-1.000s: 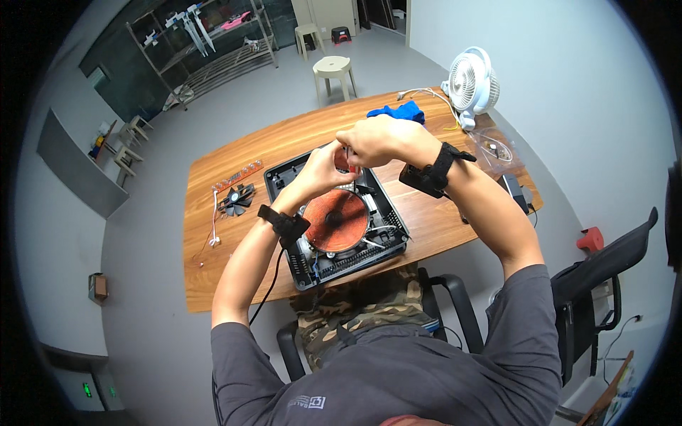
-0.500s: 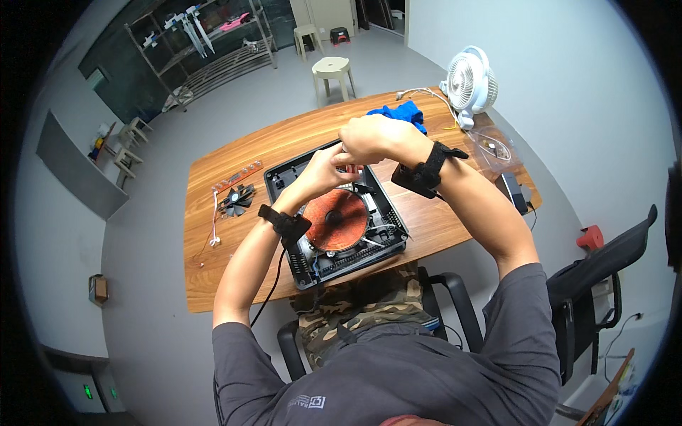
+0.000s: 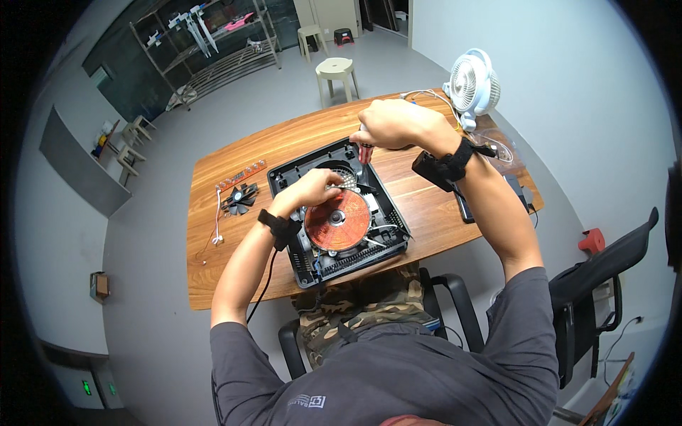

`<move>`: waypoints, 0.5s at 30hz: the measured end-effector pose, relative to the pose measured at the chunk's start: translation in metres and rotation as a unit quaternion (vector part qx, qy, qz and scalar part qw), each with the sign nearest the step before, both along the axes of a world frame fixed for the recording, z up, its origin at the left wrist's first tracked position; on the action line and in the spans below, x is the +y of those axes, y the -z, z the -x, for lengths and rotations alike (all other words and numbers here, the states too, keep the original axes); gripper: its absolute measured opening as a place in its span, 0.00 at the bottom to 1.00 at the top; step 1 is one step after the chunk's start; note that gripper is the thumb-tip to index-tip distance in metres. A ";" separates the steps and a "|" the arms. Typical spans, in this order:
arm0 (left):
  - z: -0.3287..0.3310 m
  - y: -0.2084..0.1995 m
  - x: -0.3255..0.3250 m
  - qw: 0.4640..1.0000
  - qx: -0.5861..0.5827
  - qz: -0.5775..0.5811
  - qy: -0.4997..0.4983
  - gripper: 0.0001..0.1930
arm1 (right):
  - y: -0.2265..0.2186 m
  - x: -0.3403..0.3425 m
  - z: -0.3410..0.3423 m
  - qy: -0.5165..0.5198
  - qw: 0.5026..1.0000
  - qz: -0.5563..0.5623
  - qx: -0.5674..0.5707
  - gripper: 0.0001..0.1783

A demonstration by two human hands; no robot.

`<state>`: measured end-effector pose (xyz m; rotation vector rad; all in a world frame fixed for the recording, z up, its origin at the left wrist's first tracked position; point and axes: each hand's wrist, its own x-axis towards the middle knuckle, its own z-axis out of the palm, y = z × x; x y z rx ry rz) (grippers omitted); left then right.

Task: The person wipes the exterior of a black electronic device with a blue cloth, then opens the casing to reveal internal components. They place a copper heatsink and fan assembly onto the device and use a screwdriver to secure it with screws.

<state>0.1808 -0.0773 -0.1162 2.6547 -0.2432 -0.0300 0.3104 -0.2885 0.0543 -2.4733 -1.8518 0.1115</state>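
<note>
An opened induction cooker, its black housing (image 3: 390, 204) tilted on the table, lies in front of me with a round copper-red coil (image 3: 349, 231) inside. My right hand (image 3: 398, 125) is closed around a screwdriver (image 3: 366, 153) with a red and clear handle. The tool points down near the housing's far right part; its tip is hard to make out. My left hand (image 3: 311, 189) lies at the coil's far edge, by the round vent grille (image 3: 347, 175). Its fingers are bent together; whatever they pinch, if anything, is hidden.
Left of the housing lie a black fan (image 3: 240, 199), an orange strip board (image 3: 241, 175) and a white cable (image 3: 217, 221). A white desk fan (image 3: 473, 86) stands at the far right, with a dark box-like device (image 3: 518, 190) nearer. A cable trails from my left wrist strap.
My hands have parted. The right one moved right with the screwdriver, which now points down over the housing. The left one came down to the coil's far edge.
</note>
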 end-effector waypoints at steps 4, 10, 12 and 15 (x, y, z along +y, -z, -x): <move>0.000 0.014 -0.001 1.000 0.012 -0.017 -0.018 0.13 | 0.006 -0.011 -0.008 0.010 1.000 0.004 0.002 0.33; -0.001 0.005 -0.011 0.996 0.039 0.017 -0.076 0.13 | 0.016 -0.016 -0.014 0.009 1.000 -0.008 0.010 0.33; -0.001 0.003 -0.011 0.995 0.039 0.031 -0.088 0.12 | 0.013 -0.018 -0.013 0.009 1.000 -0.011 0.013 0.32; -0.002 0.007 -0.009 0.995 0.034 0.041 -0.090 0.12 | 0.011 -0.019 -0.011 0.023 0.999 -0.017 0.017 0.30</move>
